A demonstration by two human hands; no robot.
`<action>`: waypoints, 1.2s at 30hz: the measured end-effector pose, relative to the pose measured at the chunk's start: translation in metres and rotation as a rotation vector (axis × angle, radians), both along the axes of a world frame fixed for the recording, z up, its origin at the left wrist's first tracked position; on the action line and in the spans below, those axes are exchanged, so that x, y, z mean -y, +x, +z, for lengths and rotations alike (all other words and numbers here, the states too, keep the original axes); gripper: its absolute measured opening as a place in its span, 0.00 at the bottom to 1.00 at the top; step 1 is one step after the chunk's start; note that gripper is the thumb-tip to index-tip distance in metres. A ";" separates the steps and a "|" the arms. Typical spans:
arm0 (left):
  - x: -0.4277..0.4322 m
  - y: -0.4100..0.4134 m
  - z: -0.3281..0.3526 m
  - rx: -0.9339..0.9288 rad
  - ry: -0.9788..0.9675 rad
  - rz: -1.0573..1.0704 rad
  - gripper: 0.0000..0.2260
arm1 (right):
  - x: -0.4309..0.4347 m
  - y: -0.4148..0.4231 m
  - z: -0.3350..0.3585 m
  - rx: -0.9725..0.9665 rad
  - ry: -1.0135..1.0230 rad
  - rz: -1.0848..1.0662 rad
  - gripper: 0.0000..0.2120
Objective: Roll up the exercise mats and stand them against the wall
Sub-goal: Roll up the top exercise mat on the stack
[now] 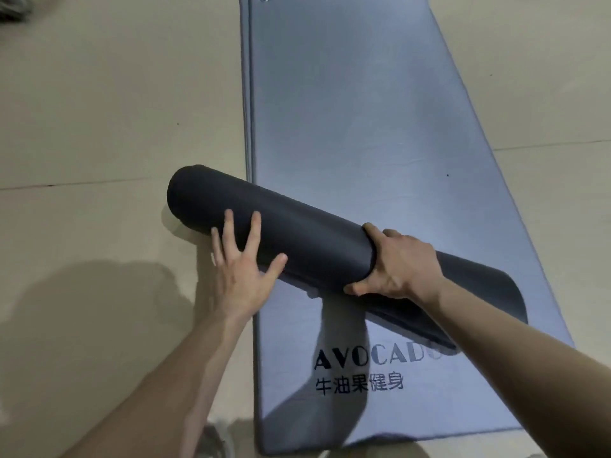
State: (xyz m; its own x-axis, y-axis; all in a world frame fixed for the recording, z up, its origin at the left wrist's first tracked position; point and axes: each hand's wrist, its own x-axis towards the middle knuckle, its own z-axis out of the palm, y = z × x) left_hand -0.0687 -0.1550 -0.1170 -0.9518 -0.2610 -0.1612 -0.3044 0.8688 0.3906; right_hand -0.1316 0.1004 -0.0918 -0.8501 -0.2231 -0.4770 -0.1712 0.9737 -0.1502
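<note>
The rolled mat is lying slantwise, overhanging the flat mat's left edge onto open floor. The left hand is pressing it with fingers spread; the right hand is wrapping around it.

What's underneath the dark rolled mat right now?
The flat grey mat lies under the dark rolled mat, whose left end overhangs the tiled floor. The roll partly covers the grey mat's printed logo.

I look down on a pale beige tiled floor, its thin grout lines running across from left to right. The light is dim and falls from behind me, laying a soft grey shadow over the tiles at lower left.
</note>
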 end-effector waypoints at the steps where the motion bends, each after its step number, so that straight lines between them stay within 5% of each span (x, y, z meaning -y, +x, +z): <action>1: -0.001 0.006 0.007 0.050 0.130 0.106 0.38 | 0.022 0.011 -0.002 -0.002 -0.015 -0.027 0.51; 5: 0.018 0.012 0.014 0.107 0.661 0.534 0.52 | 0.123 0.045 -0.009 0.012 -0.046 -0.067 0.50; 8: 0.064 0.032 0.018 0.074 0.809 0.690 0.52 | 0.196 0.060 -0.002 0.026 -0.088 0.011 0.51; 14: 0.142 0.104 0.023 0.077 0.735 0.704 0.56 | 0.246 0.119 -0.019 0.340 -0.268 0.295 0.56; 23: 0.259 0.097 -0.010 -0.032 0.630 0.635 0.53 | 0.350 0.158 -0.063 0.269 -0.614 0.122 0.53; 28: 0.319 0.144 -0.022 0.007 0.609 0.720 0.47 | 0.400 0.199 -0.063 0.270 -0.590 0.220 0.42; 32: 0.298 0.172 -0.034 0.078 0.471 0.782 0.55 | 0.414 0.134 -0.042 -0.034 -0.518 0.238 0.18; 34: 0.291 0.170 -0.038 0.084 0.348 0.767 0.54 | 0.446 0.081 -0.032 -0.231 -0.554 0.396 0.19; 36: 0.286 0.167 -0.040 0.086 0.227 0.766 0.52 | 0.492 0.043 -0.025 -0.291 -0.485 0.802 0.25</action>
